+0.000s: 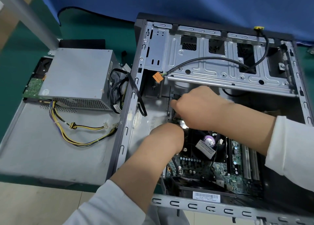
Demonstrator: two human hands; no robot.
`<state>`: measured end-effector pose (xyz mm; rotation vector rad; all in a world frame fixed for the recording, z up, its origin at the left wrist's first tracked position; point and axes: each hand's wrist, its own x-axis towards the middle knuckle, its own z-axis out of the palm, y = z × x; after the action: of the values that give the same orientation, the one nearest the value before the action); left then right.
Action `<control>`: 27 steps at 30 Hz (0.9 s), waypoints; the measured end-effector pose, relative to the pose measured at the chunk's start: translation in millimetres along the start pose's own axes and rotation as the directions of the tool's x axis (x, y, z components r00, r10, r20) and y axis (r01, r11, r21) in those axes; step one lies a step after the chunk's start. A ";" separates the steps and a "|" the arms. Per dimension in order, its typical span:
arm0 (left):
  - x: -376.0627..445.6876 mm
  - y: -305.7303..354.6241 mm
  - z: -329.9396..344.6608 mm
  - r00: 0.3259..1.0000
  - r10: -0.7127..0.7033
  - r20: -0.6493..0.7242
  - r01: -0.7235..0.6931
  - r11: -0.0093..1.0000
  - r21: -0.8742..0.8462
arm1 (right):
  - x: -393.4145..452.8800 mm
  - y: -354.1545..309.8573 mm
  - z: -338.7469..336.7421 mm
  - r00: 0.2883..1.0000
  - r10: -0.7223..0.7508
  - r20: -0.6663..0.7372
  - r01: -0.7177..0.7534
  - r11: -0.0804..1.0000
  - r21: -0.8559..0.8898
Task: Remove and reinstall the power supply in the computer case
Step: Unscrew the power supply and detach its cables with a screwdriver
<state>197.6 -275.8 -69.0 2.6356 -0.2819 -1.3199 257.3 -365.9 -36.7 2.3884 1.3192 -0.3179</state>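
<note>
The grey power supply (76, 75) lies outside the open computer case (129, 122), to its left, with its yellow and black cable bundle (76, 136) trailing toward the case. Both hands are inside the case by its left wall. My right hand (198, 107) has curled fingers and an extended thumb, and grips a black part (176, 97) at the wall. My left hand (166, 139) reaches in just below it. Its fingers are hidden under my right wrist.
The power supply rests on the removed grey side panel (51, 148), over a drive with a green board (33, 87). Inside the case are the motherboard (220, 172), a black cooler (198, 139), the metal drive cage (212, 66) and a loose cable with an orange plug (158, 77).
</note>
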 end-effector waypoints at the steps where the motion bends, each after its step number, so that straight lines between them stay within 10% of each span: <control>1: -0.1 0.0 0.3 1.000 0.002 -0.004 -0.002 1.000 0.000 | 0.8 -0.4 -2.0 1.000 -0.011 0.008 0.011 1.000 -0.007; 8: -1.0 1.4 -0.9 0.997 -0.069 0.025 0.070 0.996 -0.059 | 2.1 -4.2 -3.3 0.997 0.019 0.079 -0.026 0.995 0.094; 13: 5.2 -9.1 5.0 0.938 -0.300 -0.172 0.202 0.880 -0.429 | -2.0 -4.7 6.5 0.970 0.190 0.151 -0.220 0.952 0.215; 19: 17.6 -18.5 9.4 0.842 -0.416 -0.344 -0.046 0.579 -0.814 | -12.9 -5.1 5.0 0.986 0.130 0.109 -0.154 0.955 0.254; 27: 23.5 -23.7 18.0 0.843 -0.395 -0.364 -0.070 0.591 -0.803 | -15.3 -8.2 -7.6 0.998 0.056 0.032 -0.062 0.967 0.247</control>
<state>199.0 -260.1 -103.5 2.0800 0.5528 -0.4835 242.4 -370.2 -26.0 2.6133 1.2585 -0.5210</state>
